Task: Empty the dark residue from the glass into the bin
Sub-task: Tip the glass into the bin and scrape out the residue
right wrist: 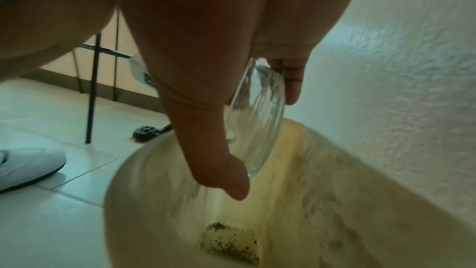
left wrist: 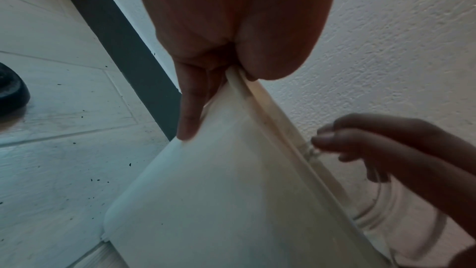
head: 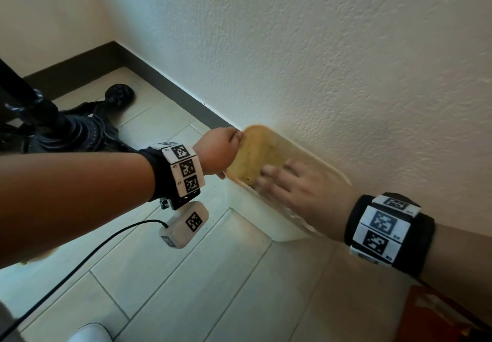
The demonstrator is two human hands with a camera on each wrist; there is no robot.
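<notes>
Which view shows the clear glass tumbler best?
Right wrist: the clear glass tumbler sits centre frame, tipped over the cream plastic bin, gripped by the right hand. Left wrist shows only its blurred wall; head view hides it behind the hand.

Bin (head: pixel 247 203) on floor against wall (head: pixel 346 62); glass (right wrist: pixel 257 121) tipped over bin opening, right side; l. hand (head: pixel 221 152) at bin's far rim; table base (head: pixel 66 126) far left

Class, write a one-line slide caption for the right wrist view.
Right hand tips a clear glass over the open bin beside the wall.
</notes>
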